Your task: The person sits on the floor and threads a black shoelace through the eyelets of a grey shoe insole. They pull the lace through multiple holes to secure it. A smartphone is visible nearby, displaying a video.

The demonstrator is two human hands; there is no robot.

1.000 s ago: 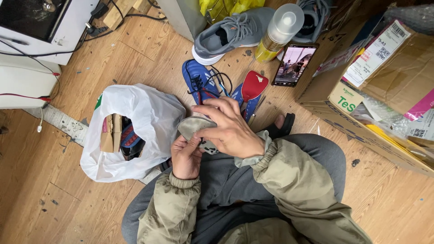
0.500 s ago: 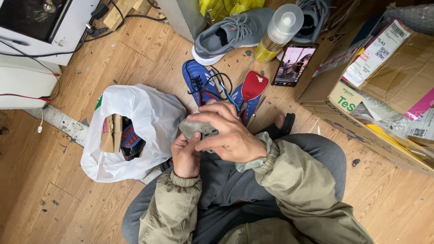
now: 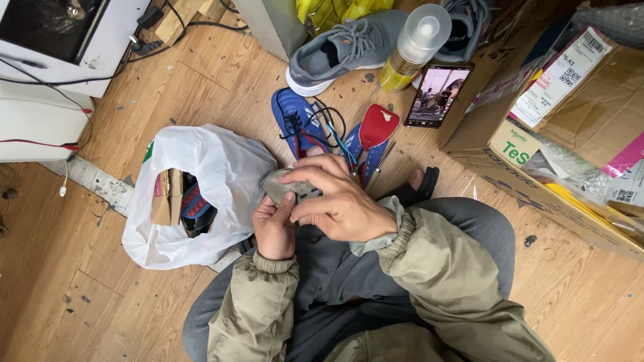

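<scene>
We grip the flat grey shoe insole [image 3: 285, 186] in our left hand [image 3: 273, 228] while our right hand [image 3: 339, 201] pinches its edge, steadying it above the blue sports shoe [image 3: 298, 124].

Cluttered home workroom: wooden floor [image 3: 201, 74], shoes [image 3: 342, 50], cardboard boxes [image 3: 570, 134], cables [image 3: 168, 30], plastic bag [image 3: 215, 174].

The right hand [image 3: 342, 204] covers most of the grey insole [image 3: 282, 186], so its full shape stays hidden. The white bag [image 3: 201, 174] conceals much of its contents. The cardboard box [image 3: 537, 167] runs off the right edge.
</scene>
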